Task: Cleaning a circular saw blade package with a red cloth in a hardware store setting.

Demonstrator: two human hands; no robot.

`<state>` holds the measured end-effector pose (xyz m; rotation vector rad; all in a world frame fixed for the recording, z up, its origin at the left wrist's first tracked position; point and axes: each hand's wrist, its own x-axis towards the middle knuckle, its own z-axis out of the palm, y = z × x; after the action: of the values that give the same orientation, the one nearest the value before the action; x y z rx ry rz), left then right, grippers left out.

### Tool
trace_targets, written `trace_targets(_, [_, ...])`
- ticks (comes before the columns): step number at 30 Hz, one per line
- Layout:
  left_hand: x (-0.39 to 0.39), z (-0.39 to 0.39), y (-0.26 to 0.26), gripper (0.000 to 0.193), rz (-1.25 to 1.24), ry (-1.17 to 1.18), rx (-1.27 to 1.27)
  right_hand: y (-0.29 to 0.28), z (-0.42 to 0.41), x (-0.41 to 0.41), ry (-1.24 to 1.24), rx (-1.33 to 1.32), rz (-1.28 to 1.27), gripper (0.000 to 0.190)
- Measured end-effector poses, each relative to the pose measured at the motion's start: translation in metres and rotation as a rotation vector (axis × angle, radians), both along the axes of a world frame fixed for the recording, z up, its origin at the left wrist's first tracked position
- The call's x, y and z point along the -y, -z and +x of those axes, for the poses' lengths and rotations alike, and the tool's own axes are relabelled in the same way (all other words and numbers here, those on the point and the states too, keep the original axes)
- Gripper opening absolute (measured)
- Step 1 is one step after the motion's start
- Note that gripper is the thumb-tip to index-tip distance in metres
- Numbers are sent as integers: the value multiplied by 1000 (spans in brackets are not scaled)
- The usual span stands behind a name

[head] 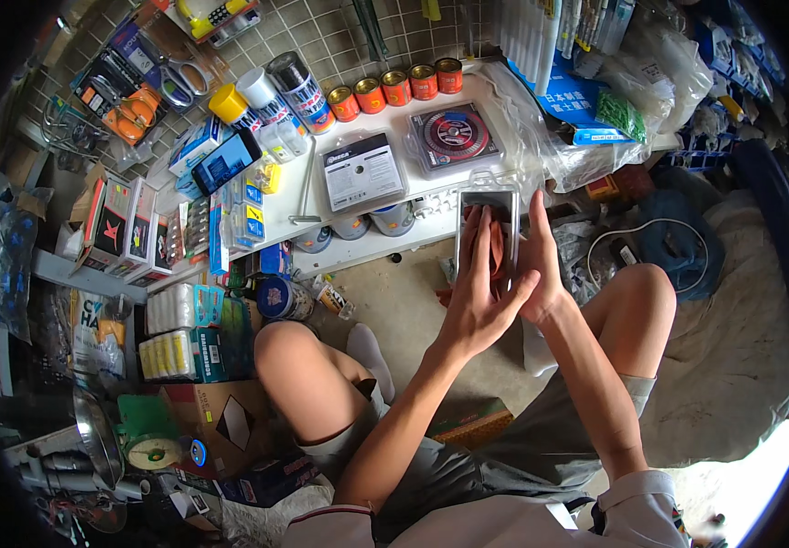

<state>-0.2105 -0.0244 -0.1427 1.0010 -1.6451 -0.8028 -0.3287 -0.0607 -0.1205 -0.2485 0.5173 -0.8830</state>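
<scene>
A clear plastic blister package (516,240) with a dark panel is held up over the floor, between my knees and the shelf. My right hand (545,270) holds it from the right side, with some of its fingers hidden behind. Laid across the front, my left hand (473,288) presses a reddish-brown cloth (496,250) against the package with its fingers stretched out. Just beyond, on the white shelf, lie a package with a printed white label (364,175) and another holding a round red-and-black disc (456,133).
Spray cans (295,85) and several small orange tins (396,88) line the shelf's back. A smartphone (227,163) leans at the left, near a metal rod tool (308,185). Grey-lidded containers (393,218) stand below. A green scale (151,431) sits at lower left.
</scene>
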Motion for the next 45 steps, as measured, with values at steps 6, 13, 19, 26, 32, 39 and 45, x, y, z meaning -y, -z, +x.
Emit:
trace_targets(6, [-3, 4, -10, 51, 47, -63, -234, 16, -2, 17, 178, -652, -406, 59])
trace_targets(13, [13, 47, -30, 50, 250, -248, -773, 3, -18, 28, 193, -663, -398, 64])
trace_targets(19, [19, 68, -39, 46, 432, -477, -811, -7, -12, 23, 375, -968, -546, 62])
trace_targets(26, [16, 65, -51, 44, 107, -367, -771, -20, -19, 23, 281, -509, -454, 56])
trace_targets(32, [26, 59, -24, 52, -204, -542, 140, -26, 6, -12, -108, -106, -201, 60])
trace_targets(39, [12, 22, -7, 69, -168, -259, -43, 5, 34, -14, -176, -63, -377, 83])
trace_targets(45, [24, 36, -10, 49, -187, -566, 278, 4, 32, -25, -207, -4, -303, 89])
